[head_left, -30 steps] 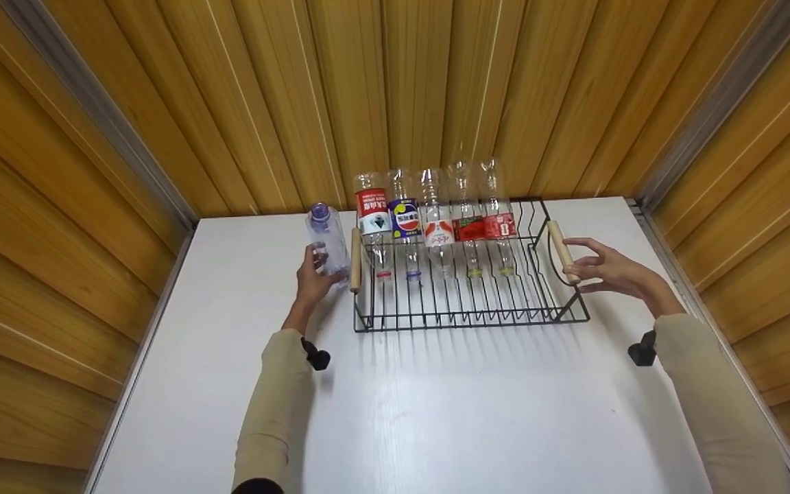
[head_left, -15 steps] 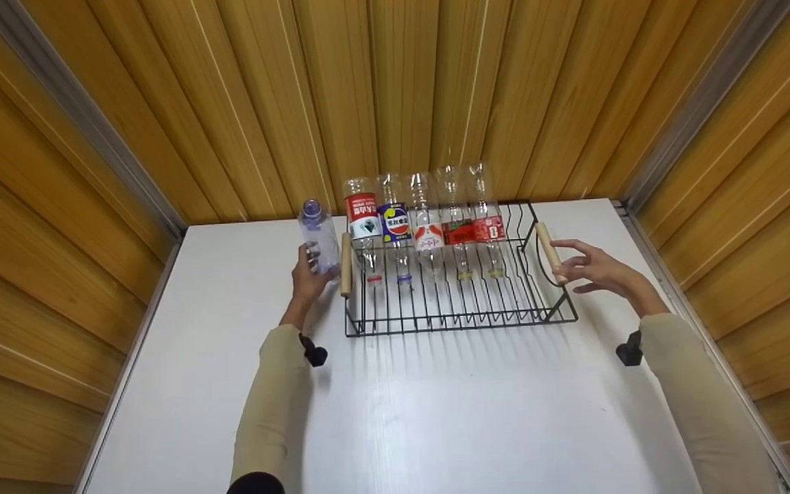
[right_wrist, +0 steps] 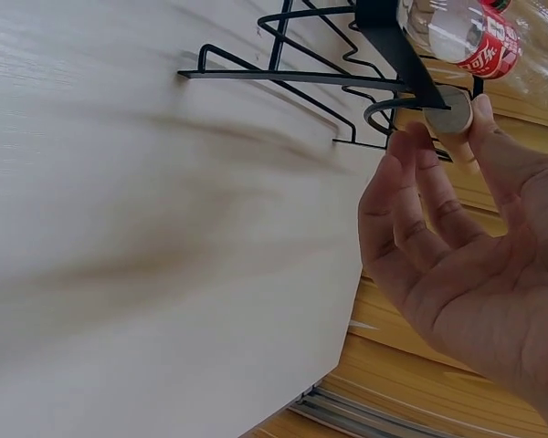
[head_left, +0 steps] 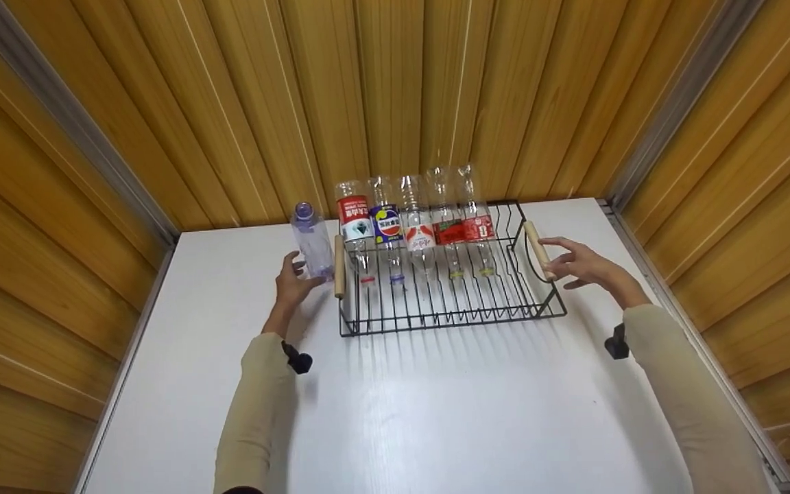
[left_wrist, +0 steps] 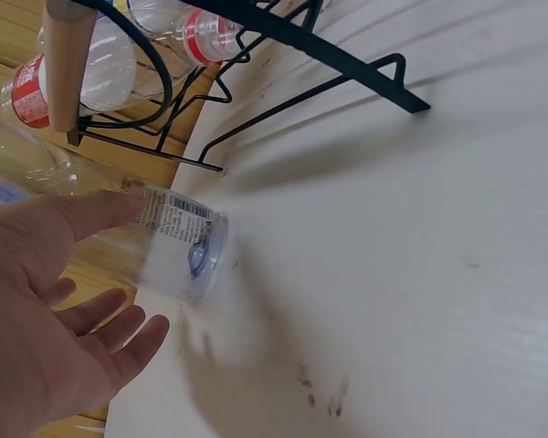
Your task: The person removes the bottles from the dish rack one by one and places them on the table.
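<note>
An upright clear bottle with a purplish tint (head_left: 313, 247) stands left of the black wire rack (head_left: 450, 319). My left hand (head_left: 292, 287) is beside its lower part, fingers spread and loosely bent; in the left wrist view, that hand (left_wrist: 50, 301) has its thumb over the bottle (left_wrist: 160, 237), and contact cannot be told. My right hand (head_left: 590, 267) pinches the near end of the rack's right wooden handle (head_left: 539, 250). The right wrist view shows thumb and fingertips of this hand (right_wrist: 475, 237) at the handle's round end (right_wrist: 449, 111).
Several labelled bottles, including a red-labelled one (head_left: 355, 216), lie slanted in the rack, necks toward me. The left wooden handle (head_left: 339, 267) adjoins the upright bottle. A ribbed wooden wall (head_left: 388, 89) rises behind the white table (head_left: 395, 412).
The left hand's fingers have come away from around the upright bottle and now lie to its left. The right hand stays at the handle. The head view has shifted slightly.
</note>
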`<action>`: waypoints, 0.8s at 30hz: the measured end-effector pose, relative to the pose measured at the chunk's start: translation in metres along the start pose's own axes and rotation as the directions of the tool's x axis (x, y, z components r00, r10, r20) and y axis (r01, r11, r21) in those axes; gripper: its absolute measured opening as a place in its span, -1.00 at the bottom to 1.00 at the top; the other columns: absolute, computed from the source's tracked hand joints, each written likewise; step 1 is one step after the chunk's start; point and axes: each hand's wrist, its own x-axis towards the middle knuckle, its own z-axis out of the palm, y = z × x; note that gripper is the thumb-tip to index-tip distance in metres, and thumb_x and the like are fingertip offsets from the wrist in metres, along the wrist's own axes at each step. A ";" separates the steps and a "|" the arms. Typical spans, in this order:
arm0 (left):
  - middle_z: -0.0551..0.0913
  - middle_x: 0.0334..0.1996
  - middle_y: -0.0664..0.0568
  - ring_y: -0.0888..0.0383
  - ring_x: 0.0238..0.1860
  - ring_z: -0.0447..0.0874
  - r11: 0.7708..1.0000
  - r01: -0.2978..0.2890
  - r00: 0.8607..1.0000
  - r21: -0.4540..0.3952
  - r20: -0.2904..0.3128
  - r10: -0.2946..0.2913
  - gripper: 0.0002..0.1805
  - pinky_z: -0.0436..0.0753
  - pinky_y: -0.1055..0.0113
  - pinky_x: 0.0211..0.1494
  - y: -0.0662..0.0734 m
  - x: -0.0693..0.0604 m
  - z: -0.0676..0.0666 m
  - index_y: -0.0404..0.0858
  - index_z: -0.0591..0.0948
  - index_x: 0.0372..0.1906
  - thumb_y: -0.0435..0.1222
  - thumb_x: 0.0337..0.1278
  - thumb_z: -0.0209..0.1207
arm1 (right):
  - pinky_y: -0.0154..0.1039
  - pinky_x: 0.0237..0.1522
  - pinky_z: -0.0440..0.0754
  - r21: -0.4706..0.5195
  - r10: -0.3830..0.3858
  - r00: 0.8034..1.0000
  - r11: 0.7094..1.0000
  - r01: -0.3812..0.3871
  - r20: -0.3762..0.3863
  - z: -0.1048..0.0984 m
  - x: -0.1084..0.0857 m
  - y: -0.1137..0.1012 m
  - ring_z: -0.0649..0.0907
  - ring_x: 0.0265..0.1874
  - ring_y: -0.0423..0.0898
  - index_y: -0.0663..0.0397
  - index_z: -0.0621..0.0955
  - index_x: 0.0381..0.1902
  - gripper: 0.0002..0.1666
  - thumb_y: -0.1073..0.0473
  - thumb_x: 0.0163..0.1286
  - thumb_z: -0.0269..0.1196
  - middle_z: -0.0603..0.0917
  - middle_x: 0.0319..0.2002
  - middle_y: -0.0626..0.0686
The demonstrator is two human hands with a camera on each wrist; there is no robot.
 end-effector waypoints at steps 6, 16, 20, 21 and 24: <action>0.47 0.34 -0.40 -0.27 0.38 0.44 0.998 0.038 0.998 0.048 0.040 -0.040 -0.28 0.48 -0.08 0.42 0.003 -0.015 -0.021 -0.39 0.30 0.45 -0.33 0.25 0.30 | 0.20 0.11 0.69 -0.013 0.004 1.000 1.000 -0.004 0.000 0.000 -0.001 -0.002 0.70 0.00 -0.04 0.08 0.01 0.64 -0.13 0.14 0.57 0.18 0.60 0.11 0.32; 0.60 0.22 -0.33 -0.17 0.23 0.59 0.997 -0.030 0.982 0.068 0.186 0.017 -0.44 0.58 0.12 0.21 0.012 -0.045 -0.045 -0.28 0.46 0.38 -0.24 0.35 0.28 | 0.18 0.04 0.73 -0.082 0.009 0.999 0.997 -0.011 -0.032 0.002 -0.001 -0.005 0.68 0.09 0.25 0.29 0.06 0.59 -0.15 0.04 0.59 0.15 0.49 0.24 0.56; 0.60 0.24 -0.30 -0.16 0.21 0.60 0.993 -0.089 0.962 0.075 0.263 0.067 -0.40 0.61 0.10 0.20 0.015 -0.060 -0.043 -0.15 0.46 0.43 -0.19 0.35 0.29 | 0.16 0.01 0.74 -0.092 0.005 1.000 0.996 -0.007 -0.019 0.004 -0.001 -0.006 0.70 0.06 0.23 0.32 0.02 0.59 -0.15 0.09 0.59 0.15 0.46 0.25 0.57; 0.60 0.25 -0.29 -0.16 0.22 0.60 0.992 -0.100 0.956 0.072 0.283 0.076 -0.38 0.61 0.08 0.20 0.017 -0.064 -0.041 -0.13 0.44 0.45 -0.17 0.35 0.29 | 0.17 0.00 0.74 -0.091 0.000 1.000 0.996 -0.001 -0.019 0.004 -0.001 -0.007 0.71 0.04 0.22 0.31 0.01 0.60 -0.15 0.11 0.59 0.15 0.46 0.24 0.57; 0.57 0.28 -0.29 -0.19 0.25 0.58 0.990 -0.133 0.930 0.048 0.352 0.108 -0.31 0.61 0.00 0.24 0.022 -0.071 -0.036 -0.08 0.36 0.53 -0.14 0.36 0.28 | 0.17 -0.02 0.75 -0.091 -0.023 0.999 0.996 0.021 -0.022 0.003 -0.003 -0.009 0.74 0.00 0.17 0.28 0.00 0.60 -0.15 0.15 0.59 0.15 0.47 0.21 0.57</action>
